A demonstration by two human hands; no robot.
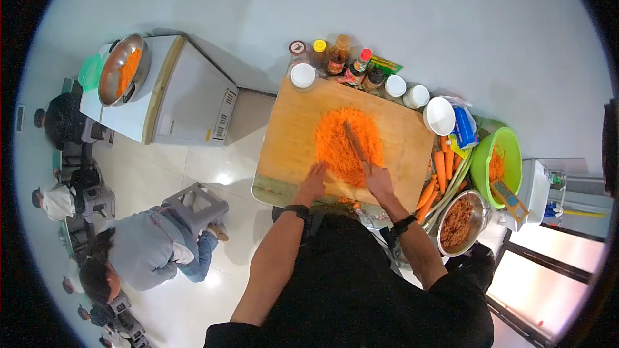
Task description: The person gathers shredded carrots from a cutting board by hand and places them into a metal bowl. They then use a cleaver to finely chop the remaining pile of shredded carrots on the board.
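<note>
On the wooden cutting board [287, 135] lies a round heap of shredded carrot [332, 138]. My right hand [379, 180] is wrapped round the handle of a knife [354, 142], whose blade rests across the heap and points away from me. At the heap's near left edge, my left hand [313, 180] touches the board and the shreds; its fingers point forward, but whether they pinch anything is too small to tell.
Bottles and jars [338, 55] line the board's far edge. To the right are whole carrots [440, 167], a green basin [512, 154] and a metal bowl [477, 219]. A pan [142, 67] stands on a white cabinet [193, 90]. Several people sit at left, one on a stool [209, 206].
</note>
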